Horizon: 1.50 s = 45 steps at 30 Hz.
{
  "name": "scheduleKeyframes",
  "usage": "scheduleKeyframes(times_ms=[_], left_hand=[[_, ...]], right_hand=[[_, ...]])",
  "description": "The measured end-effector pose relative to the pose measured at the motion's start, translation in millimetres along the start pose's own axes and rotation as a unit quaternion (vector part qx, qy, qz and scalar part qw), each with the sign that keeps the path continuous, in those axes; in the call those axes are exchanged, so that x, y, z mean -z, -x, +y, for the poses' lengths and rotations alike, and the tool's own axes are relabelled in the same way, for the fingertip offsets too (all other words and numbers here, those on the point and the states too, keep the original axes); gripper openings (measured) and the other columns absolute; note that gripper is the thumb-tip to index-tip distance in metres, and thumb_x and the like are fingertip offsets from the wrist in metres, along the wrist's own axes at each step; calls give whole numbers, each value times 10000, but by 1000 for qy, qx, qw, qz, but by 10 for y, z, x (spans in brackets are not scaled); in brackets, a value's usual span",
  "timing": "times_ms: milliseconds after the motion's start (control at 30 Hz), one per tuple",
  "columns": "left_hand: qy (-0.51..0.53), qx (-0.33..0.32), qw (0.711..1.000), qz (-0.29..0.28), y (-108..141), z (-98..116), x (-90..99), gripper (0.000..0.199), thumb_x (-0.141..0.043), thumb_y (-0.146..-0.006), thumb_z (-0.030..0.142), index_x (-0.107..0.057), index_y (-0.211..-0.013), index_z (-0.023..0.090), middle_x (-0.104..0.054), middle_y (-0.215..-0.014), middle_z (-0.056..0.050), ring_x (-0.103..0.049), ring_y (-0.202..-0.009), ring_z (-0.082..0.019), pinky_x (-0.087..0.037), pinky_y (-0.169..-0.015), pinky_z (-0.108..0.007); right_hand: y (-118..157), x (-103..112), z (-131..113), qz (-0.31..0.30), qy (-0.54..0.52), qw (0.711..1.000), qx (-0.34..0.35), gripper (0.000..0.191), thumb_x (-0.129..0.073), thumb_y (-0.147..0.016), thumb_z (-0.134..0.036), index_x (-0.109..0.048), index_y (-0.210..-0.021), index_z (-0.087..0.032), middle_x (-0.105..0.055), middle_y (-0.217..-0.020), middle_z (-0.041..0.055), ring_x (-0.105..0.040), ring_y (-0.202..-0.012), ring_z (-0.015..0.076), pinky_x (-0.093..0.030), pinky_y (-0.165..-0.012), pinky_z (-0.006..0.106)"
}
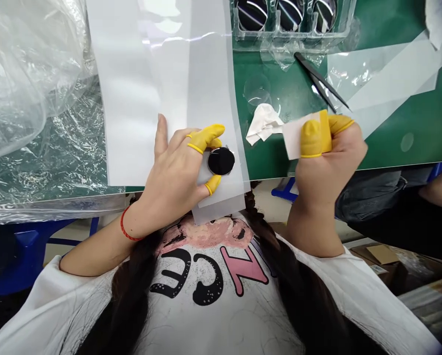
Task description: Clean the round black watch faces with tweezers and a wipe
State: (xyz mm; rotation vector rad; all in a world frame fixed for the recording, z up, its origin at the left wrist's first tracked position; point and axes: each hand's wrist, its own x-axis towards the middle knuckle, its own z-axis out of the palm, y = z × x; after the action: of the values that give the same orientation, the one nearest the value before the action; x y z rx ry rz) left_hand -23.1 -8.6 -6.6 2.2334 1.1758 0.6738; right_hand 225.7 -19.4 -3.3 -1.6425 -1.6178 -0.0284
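Yellow finger cots cover some fingertips on both hands. My left hand (176, 170) grips a round, glossy black disc (221, 161) by its rim, between the thumb below and fingers above. The disc is over the white sheets (147, 108) near the table's front edge. Off to the right, my right hand (319, 165) is closed, pinching a small flat piece (292, 139), white on its left side and yellow on its right. A crumpled white cloth (264, 123) lies just left of that piece.
Black tweezers (319, 79) rest on the green table (387, 143). Behind them, a clear plastic tray (291, 35) holds several black discs. Translucent sheets (387, 74) lie at the right, clear plastic wrap (69, 133) at the left. Another person's arm (441, 190) shows at the right edge.
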Motion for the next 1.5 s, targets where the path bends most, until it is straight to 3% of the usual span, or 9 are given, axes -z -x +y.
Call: scheduleKeyframes(times_ms=[133,367,600,733,833,933,1233,1367,1500], left_hand=[[12,19,1000,4,-1,18,-9,594,-641,-830,187,-442,-1383,274,-714,-1171,-28,-595,-1210,-313,-145,-1251,-727],[-17,6,1000,4,17,11,-34,551,-704,-835,297,-456,-1324,232,-706,-1095,-52,-581,-1154,-312,-165,-1262,-713],[-37,6,999,-10,15,11,-33,511,-701,-845,309,-480,-1299,228,-697,-1061,-50,-591,-1119,-317,-197,-1263,-705],[-48,1,999,6,22,9,-48,577,-738,-804,262,-480,-1319,224,-708,-1065,-28,-613,-1108,-303,-230,-1253,-691],[-34,-3,999,7,25,-6,-47,573,-711,-825,217,-466,-1343,222,-715,-1106,-42,-621,-1149,-309,-208,-1259,-688],[-21,4,1000,10,30,-22,-30,585,-688,-851,245,-432,-1377,246,-672,-1237,-75,-577,-1276,-311,-174,-1276,-672],[36,34,999,23,12,5,-24,635,-663,-868,252,-377,-1434,271,-678,-1208,-27,-544,-1286,-273,-34,-1311,-620],[59,47,997,-1,2,-32,-9,682,-695,-871,317,-360,-1454,199,-664,-1251,-38,-539,-1299,-253,16,-1296,-611],[71,63,995,-5,-8,-36,9,659,-710,-858,355,-409,-1421,192,-659,-1246,-53,-550,-1292,-272,42,-1288,-603]], right_hand=[[12,9,-192,-37,12,999,33,267,-606,-970,-449,-685,-955,-195,-656,-761,20,-616,-656,149,-474,-589,302],[353,-304,-562,-118,-16,989,91,77,-583,-992,-301,-595,-968,-229,-697,-844,13,-631,-769,175,-490,-751,356],[383,-362,-380,-53,62,990,119,101,-517,-996,-310,-531,-932,-233,-643,-770,13,-521,-641,154,-452,-653,335],[330,-237,-192,-44,30,996,67,187,-548,-992,-393,-607,-944,-222,-612,-754,4,-532,-636,146,-440,-611,312],[125,-106,99,-3,6,1000,17,309,-621,-952,-474,-664,-1091,-202,-639,-871,54,-607,-758,191,-480,-708,366],[-106,-68,318,36,96,992,67,434,-676,-909,-512,-701,-1187,-178,-623,-1031,140,-593,-978,280,-447,-907,496],[-140,-309,-133,-218,53,971,82,339,-432,-1047,-427,-698,-1143,-239,-630,-1035,96,-591,-1072,275,-463,-953,509],[-157,-325,-370,-328,-10,932,157,354,-373,-1066,-394,-698,-1135,-273,-645,-1035,42,-619,-1002,211,-494,-897,439],[-71,-428,-429,-332,-28,909,251,371,-334,-1071,-286,-701,-1113,-257,-645,-1020,27,-607,-1007,183,-487,-914,431]])
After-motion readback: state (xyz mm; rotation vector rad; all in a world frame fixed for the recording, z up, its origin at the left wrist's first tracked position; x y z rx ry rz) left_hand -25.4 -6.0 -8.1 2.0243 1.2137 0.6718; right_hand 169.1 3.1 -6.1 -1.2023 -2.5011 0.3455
